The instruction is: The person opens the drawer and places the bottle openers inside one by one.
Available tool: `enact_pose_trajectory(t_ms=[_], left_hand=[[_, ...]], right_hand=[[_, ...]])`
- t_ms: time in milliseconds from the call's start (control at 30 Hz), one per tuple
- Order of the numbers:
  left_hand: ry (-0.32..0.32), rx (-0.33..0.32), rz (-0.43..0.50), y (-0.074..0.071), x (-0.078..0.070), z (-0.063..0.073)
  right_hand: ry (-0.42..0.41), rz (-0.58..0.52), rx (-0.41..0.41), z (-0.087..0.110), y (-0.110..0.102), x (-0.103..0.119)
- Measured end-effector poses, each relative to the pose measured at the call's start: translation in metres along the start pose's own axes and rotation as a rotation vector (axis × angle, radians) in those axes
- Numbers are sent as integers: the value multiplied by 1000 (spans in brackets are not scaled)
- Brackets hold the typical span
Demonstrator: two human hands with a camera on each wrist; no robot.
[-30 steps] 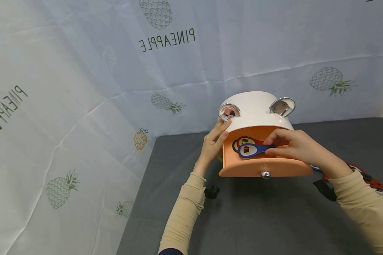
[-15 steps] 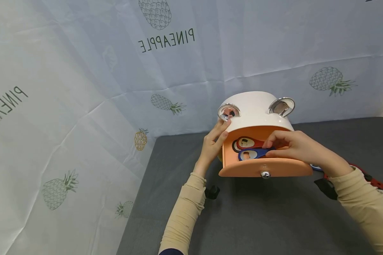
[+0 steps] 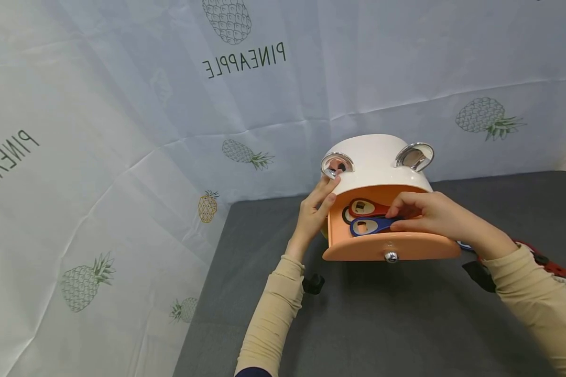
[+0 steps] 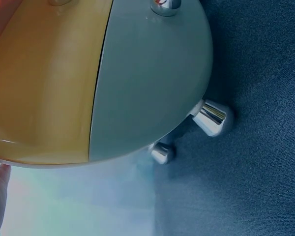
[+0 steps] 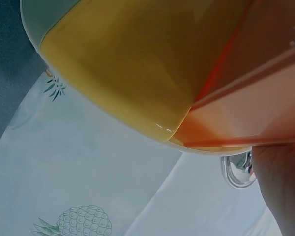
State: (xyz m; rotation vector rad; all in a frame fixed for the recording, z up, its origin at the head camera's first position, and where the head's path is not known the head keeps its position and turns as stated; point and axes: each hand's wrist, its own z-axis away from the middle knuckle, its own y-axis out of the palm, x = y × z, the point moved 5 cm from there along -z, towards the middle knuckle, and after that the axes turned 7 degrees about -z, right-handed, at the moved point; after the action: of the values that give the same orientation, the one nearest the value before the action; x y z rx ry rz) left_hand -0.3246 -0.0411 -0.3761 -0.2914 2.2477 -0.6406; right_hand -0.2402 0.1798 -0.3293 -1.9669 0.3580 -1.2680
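Observation:
My right hand (image 3: pixel 426 212) reaches into the pulled-out orange drawer (image 3: pixel 358 250) and pinches the handle end of a blue bottle opener (image 3: pixel 365 226). Its round head has a pale face with a cut-out. Behind it in the drawer lies a red opener (image 3: pixel 365 207), with the dark rim of another (image 3: pixel 346 215) showing at the left. My left hand (image 3: pixel 313 214) rests against the left side of the white rounded cabinet (image 3: pixel 372 157), fingers extended up near a chrome ear (image 3: pixel 337 165). In the right wrist view, the right hand (image 5: pixel 282 184) shows at the drawer's edge.
Beneath the orange drawer, the cabinet has a yellow drawer (image 4: pixel 49 88) and a green drawer (image 4: pixel 152 78), and it stands on chrome feet (image 4: pixel 212 118). Red objects (image 3: pixel 554 268) lie on the grey table (image 3: pixel 382 324), partly behind my right forearm. A pineapple-print cloth (image 3: pixel 283 94) hangs behind.
The blue bottle opener has come down lower in the drawer, uncovering more of the red one. My right hand has barely shifted, and the left hand stays on the cabinet.

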Motion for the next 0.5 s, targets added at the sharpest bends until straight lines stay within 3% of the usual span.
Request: enact_pose_trajectory(t_ms=[500], left_hand=[[-10, 5, -5, 0, 1, 1]], right_hand=[[31, 23, 14, -2, 3, 1]])
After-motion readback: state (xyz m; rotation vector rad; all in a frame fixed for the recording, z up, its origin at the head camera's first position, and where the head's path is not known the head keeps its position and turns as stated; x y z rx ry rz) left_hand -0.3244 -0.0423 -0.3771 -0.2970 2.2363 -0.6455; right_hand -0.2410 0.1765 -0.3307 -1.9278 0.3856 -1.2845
